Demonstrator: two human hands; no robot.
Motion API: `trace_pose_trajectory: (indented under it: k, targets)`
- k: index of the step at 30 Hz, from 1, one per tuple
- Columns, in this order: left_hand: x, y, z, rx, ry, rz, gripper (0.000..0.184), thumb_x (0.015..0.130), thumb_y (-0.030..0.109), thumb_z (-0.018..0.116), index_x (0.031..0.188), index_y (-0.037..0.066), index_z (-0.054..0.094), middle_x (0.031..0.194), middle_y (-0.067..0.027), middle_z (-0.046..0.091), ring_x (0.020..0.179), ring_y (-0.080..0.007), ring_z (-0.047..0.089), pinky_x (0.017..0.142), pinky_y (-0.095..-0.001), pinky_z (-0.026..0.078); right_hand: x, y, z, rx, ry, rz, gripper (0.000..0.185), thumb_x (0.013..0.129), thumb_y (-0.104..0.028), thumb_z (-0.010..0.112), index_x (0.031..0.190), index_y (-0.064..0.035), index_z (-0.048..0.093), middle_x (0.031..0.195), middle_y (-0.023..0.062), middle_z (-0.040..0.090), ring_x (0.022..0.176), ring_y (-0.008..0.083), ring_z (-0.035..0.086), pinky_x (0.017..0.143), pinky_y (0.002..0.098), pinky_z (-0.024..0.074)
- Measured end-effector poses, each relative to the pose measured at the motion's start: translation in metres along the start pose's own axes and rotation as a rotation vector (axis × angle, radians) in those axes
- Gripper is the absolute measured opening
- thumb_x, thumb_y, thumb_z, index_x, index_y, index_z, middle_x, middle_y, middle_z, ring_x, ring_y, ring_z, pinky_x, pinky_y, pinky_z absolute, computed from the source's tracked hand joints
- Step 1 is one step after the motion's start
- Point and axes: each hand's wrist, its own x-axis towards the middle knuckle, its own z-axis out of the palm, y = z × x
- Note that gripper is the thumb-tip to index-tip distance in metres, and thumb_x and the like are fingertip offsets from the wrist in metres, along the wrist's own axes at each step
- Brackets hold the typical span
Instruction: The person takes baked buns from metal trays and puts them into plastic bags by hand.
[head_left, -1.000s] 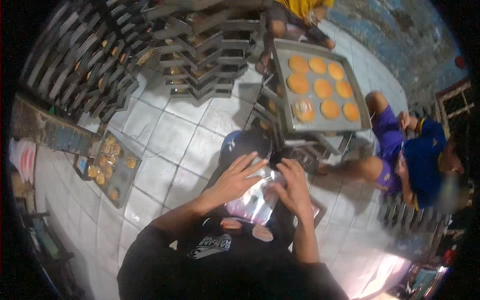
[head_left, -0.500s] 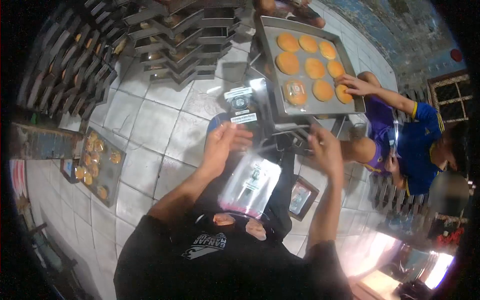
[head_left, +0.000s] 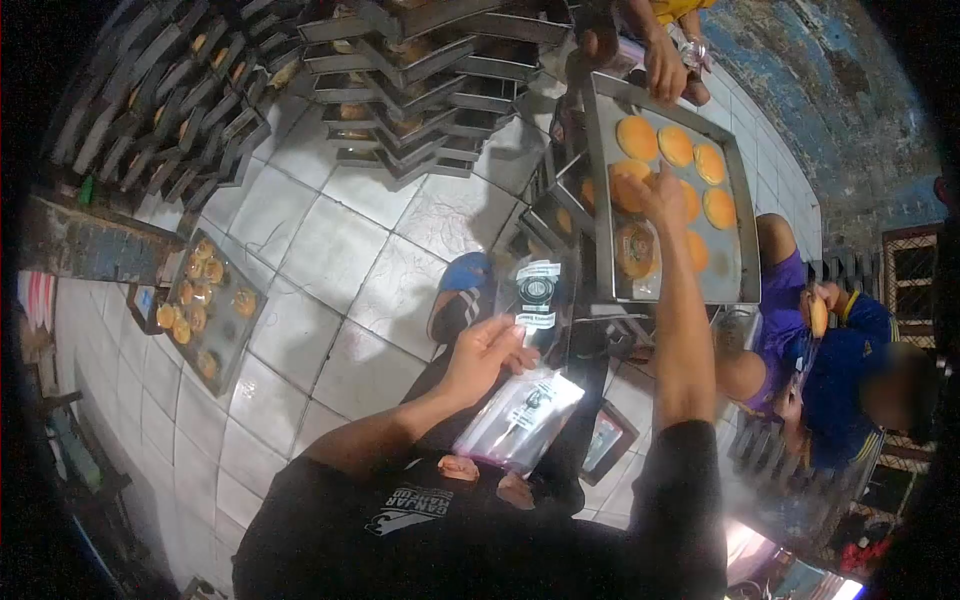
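Observation:
My left hand pinches the edge of a clear plastic bag with a green and white printed label. On my lap, just below it, lies a stack of similar printed bags. My right hand is stretched over a metal tray, its fingers closed around a round golden bun at the near-left part. Part of that bun is hidden by the hand. Several other buns sit on the tray, and a bun in a printed wrapper lies at its lower left corner.
At the right, a co-worker in a blue shirt holds a bun. Another person's hand hangs at the tray's far edge. A floor tray carries several wrapped buns. Stacked metal trays stand at the back left.
My right hand has moved from beside the bags up to a bun on the tray. My left hand now holds a bag. The co-worker has lifted a bun off the tray.

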Motion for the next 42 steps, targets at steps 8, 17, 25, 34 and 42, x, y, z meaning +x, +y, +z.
trace_pose_trajectory:
  k: [8, 17, 25, 34, 42]
  targets:
    - [0.013, 0.015, -0.003, -0.346, 0.038, -0.085, 0.023, 0.107, 0.024, 0.053, 0.119, 0.004, 0.057, 0.116, -0.0187, 0.072, 0.104, -0.0293, 0.073, 0.083, -0.0385, 0.06, -0.086, -0.038, -0.037, 0.388, 0.07, -0.071, 0.058, 0.087, -0.024, 0.076, 0.133, 0.0019, 0.052, 0.12, 0.02, 0.065, 0.114, 0.028, 0.065, 0.097, 0.0417, 0.0524]
    - [0.061, 0.034, -0.008, -0.532, 0.207, -0.111, 0.026, 0.099, 0.02, 0.069, 0.114, 0.002, 0.058, 0.119, -0.0183, 0.069, 0.113, -0.0318, 0.069, 0.095, -0.0459, 0.057, -0.31, -0.125, -0.034, 0.464, 0.159, -0.521, 0.046, 0.075, -0.001, 0.078, 0.118, 0.0004, 0.063, 0.119, 0.0181, 0.065, 0.112, 0.0339, 0.066, 0.099, 0.043, 0.0523]
    - [0.012, 0.05, 0.058, -0.461, -0.059, -0.337, 0.036, 0.102, 0.036, 0.056, 0.119, 0.006, 0.065, 0.119, -0.0111, 0.071, 0.107, -0.0239, 0.069, 0.096, -0.0403, 0.055, -0.316, -0.108, -0.023, 0.166, 0.379, -0.542, 0.048, 0.07, 0.007, 0.078, 0.114, -0.0033, 0.063, 0.117, 0.0172, 0.065, 0.116, 0.0376, 0.063, 0.109, 0.053, 0.045]
    - [-0.001, 0.014, 0.021, -0.406, -0.017, -0.02, 0.05, 0.108, 0.039, 0.046, 0.144, 0.005, 0.051, 0.139, -0.0102, 0.061, 0.127, -0.0244, 0.059, 0.113, -0.0396, 0.043, -0.314, -0.138, 0.033, -0.002, 0.201, -0.533, 0.059, 0.086, -0.003, 0.063, 0.144, -0.002, 0.05, 0.142, 0.0225, 0.057, 0.137, 0.0394, 0.051, 0.12, 0.0576, 0.0286]
    - [0.018, 0.037, 0.051, -0.651, -0.056, 0.076, 0.042, 0.103, 0.032, 0.059, 0.139, 0.011, 0.051, 0.133, -0.0068, 0.063, 0.12, -0.0209, 0.062, 0.105, -0.0397, 0.048, -0.28, -0.14, -0.001, 0.022, 0.127, -0.555, 0.044, 0.087, -0.009, 0.065, 0.13, -0.0015, 0.056, 0.118, 0.0192, 0.061, 0.116, 0.0401, 0.058, 0.114, 0.0578, 0.0357]
